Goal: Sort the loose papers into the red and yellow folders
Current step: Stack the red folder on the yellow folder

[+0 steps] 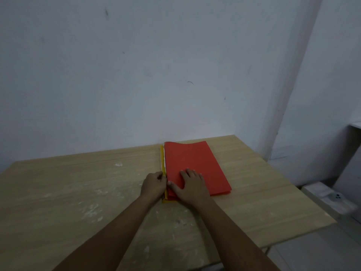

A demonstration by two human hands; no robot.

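A red folder (195, 163) lies closed on the wooden table (78, 192), on top of a yellow folder (161, 157) whose left edge peeks out. A thin strip of white paper (165, 163) shows between the two along the left side. My right hand (190, 185) rests flat on the near left part of the red cover, fingers spread. My left hand (154, 184) sits at the stack's left edge with curled fingers that pinch the yellow folder's edge.
The table stands against a pale wall (156, 75), and its right edge falls off near a white box (330, 198) on the floor. White smudges mark the wood left of the folders.
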